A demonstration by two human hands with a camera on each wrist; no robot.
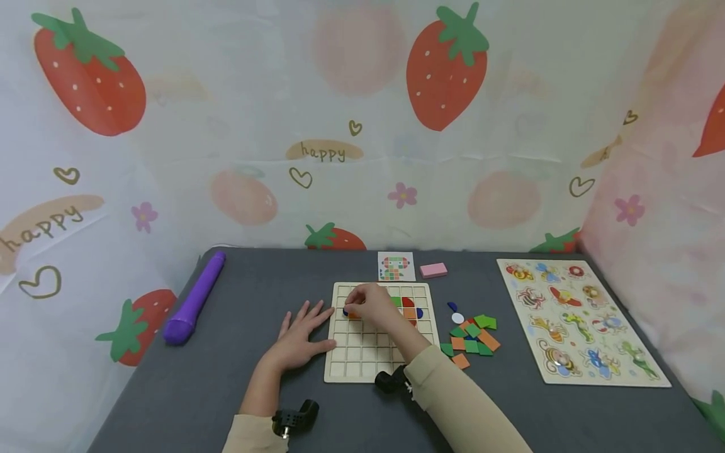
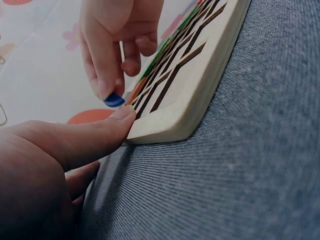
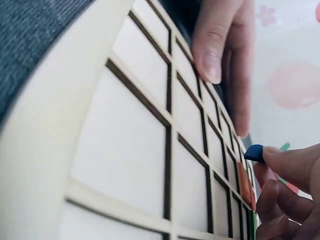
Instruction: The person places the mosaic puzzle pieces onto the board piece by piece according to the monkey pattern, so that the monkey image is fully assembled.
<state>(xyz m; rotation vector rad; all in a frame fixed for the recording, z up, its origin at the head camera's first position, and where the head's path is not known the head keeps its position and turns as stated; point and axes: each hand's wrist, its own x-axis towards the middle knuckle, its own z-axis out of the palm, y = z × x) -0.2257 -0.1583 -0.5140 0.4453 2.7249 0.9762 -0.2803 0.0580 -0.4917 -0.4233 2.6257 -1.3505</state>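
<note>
My right hand (image 1: 370,306) pinches a blue half-round piece (image 3: 254,153) between thumb and finger, over the upper left of a wooden grid board (image 1: 362,369). Green, red, orange and blue pieces sit in cells of the board's upper rows; the hand hides some of them. An orange piece (image 3: 244,183) lies in the grid close under the pinched one. My left hand (image 1: 300,340) rests on the table at the board's left side, its fingers spread. In the left wrist view the left thumb (image 2: 95,139) touches the board's edge.
Loose coloured pieces (image 1: 472,336) lie right of the board, with a white disc (image 1: 457,318) near them. Behind it are a pattern card (image 1: 396,267) and a pink block (image 1: 433,270). A purple microphone-shaped object (image 1: 195,299) lies far left; an insect picture board (image 1: 580,321) lies right.
</note>
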